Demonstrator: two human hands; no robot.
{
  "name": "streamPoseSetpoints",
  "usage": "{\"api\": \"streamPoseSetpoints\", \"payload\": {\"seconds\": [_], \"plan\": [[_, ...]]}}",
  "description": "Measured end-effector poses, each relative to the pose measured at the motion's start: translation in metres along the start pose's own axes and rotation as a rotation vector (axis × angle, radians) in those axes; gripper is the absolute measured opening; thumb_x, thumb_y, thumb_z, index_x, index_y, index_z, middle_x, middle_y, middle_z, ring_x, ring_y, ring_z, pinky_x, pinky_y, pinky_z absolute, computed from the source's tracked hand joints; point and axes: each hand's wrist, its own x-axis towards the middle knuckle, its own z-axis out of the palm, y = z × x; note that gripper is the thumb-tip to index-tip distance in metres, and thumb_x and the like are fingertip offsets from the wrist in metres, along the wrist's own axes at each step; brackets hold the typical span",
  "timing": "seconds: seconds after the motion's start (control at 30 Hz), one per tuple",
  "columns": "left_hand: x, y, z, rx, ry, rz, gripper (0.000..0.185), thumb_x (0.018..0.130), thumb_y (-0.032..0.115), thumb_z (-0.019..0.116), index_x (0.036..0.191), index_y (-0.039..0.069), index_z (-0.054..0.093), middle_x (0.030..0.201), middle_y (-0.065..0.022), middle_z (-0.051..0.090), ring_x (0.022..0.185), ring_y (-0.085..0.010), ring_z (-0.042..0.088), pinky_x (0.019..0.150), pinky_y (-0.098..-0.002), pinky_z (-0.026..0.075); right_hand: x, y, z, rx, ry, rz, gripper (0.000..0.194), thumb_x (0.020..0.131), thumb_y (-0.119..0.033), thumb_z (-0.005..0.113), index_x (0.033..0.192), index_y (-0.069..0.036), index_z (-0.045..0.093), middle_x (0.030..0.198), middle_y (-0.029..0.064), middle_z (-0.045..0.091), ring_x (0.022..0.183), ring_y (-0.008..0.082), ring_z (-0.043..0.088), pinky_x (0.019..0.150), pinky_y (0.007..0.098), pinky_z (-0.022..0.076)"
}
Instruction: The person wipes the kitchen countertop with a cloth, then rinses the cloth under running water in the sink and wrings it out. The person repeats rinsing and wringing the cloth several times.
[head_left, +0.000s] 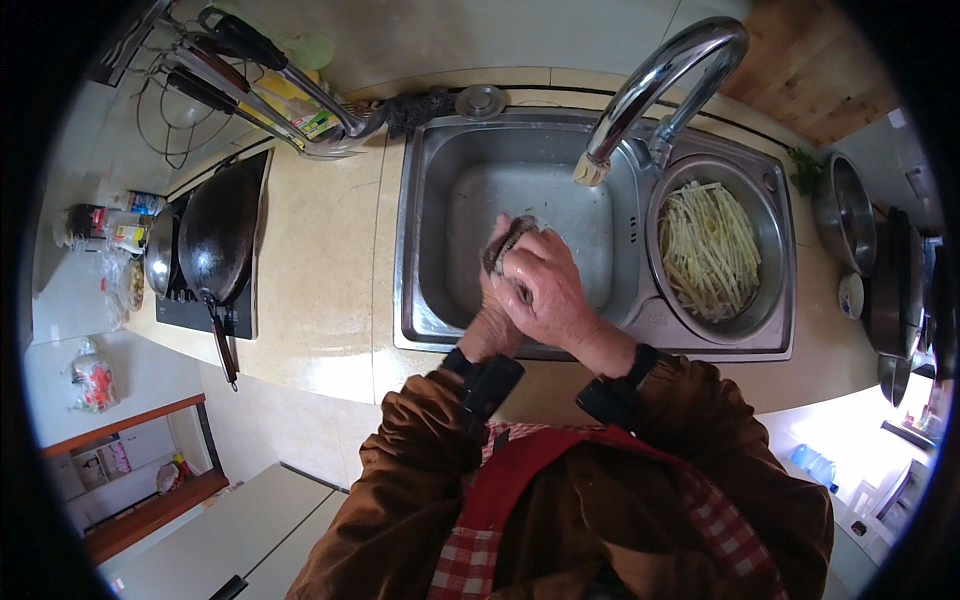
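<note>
Over the large stainless steel sink basin (480, 187), my two hands are pressed together around a brown-grey cloth or scrubbing pad (513, 241). My right hand (553, 289) lies on top, its fingers curled over the bunched material. Beneath it, my left hand (496, 311) grips the same piece and is partly hidden. Wet skin glistens on the right hand. The chrome faucet (660, 67) arches over the basin's right side, a cloth-like wrap on its spout (591, 169). Pale cut vegetable stalks (709, 247) fill the round bowl in the smaller basin (772, 300).
A dark wok (217, 232) sits on the cooktop to the left, its handle jutting over the counter (322, 262). Ladles and spatulas (277, 90) hang at the upper left. A dark scouring pad (424, 111) and a metal drain strainer (481, 101) lie behind the sink. Metal bowls (844, 214) stand right.
</note>
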Motion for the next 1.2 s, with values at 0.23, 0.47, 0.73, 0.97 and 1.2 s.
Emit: {"api": "streamPoseSetpoints", "payload": {"seconds": [0.23, 0.47, 0.73, 0.97, 1.2], "plan": [[0.002, -0.006, 0.012, -0.052, 0.460, -0.130, 0.036, 0.105, 0.035, 0.045, 0.121, 0.006, 0.057, 0.116, -0.0087, 0.064, 0.107, -0.0219, 0.062, 0.095, -0.0372, 0.051, 0.017, 0.059, -0.009, 0.086, 0.024, 0.450, 0.016, 0.087, -0.014, 0.069, 0.083, -0.005, 0.056, 0.081, 0.0086, 0.060, 0.076, 0.0290, 0.059, 0.066, 0.0381, 0.0471], [0.002, 0.043, 0.002, -0.098, 0.244, -0.215, 0.034, 0.098, 0.031, 0.048, 0.121, 0.009, 0.061, 0.122, -0.0058, 0.062, 0.120, -0.0250, 0.057, 0.105, -0.0505, 0.043, 0.003, 0.068, -0.035, 1.070, 0.134, 0.838, 0.030, 0.087, -0.004, 0.070, 0.115, -0.008, 0.060, 0.110, 0.0013, 0.060, 0.103, 0.0100, 0.055, 0.094, 0.0257, 0.0429], [0.011, 0.022, 0.010, 0.063, 0.208, -0.344, 0.051, 0.103, 0.046, 0.051, 0.136, 0.006, 0.050, 0.127, -0.0096, 0.058, 0.118, -0.0229, 0.058, 0.096, -0.0424, 0.051, 0.011, 0.013, -0.040, 0.555, -0.267, 0.368, 0.022, 0.087, -0.003, 0.066, 0.109, -0.006, 0.062, 0.108, 0.0043, 0.064, 0.101, 0.0190, 0.062, 0.088, 0.0339, 0.0500], [0.009, -0.006, 0.028, 0.147, 0.491, -0.178, 0.033, 0.105, 0.031, 0.047, 0.121, 0.004, 0.056, 0.112, -0.0100, 0.064, 0.102, -0.0223, 0.064, 0.089, -0.0382, 0.054, 0.019, 0.043, -0.010, 0.094, 0.074, 0.315, 0.012, 0.089, -0.006, 0.058, 0.100, -0.006, 0.062, 0.089, 0.0127, 0.068, 0.083, 0.0333, 0.068, 0.077, 0.0377, 0.0539], [0.018, 0.025, 0.012, -0.063, 0.410, -0.152, 0.040, 0.108, 0.036, 0.040, 0.120, 0.003, 0.058, 0.119, -0.0105, 0.065, 0.109, -0.0263, 0.064, 0.098, -0.0416, 0.052, 0.001, 0.090, -0.023, 0.665, -0.064, 0.777, 0.026, 0.098, -0.016, 0.064, 0.122, -0.005, 0.061, 0.109, 0.0026, 0.061, 0.103, 0.0110, 0.055, 0.085, 0.0263, 0.0489]]}}
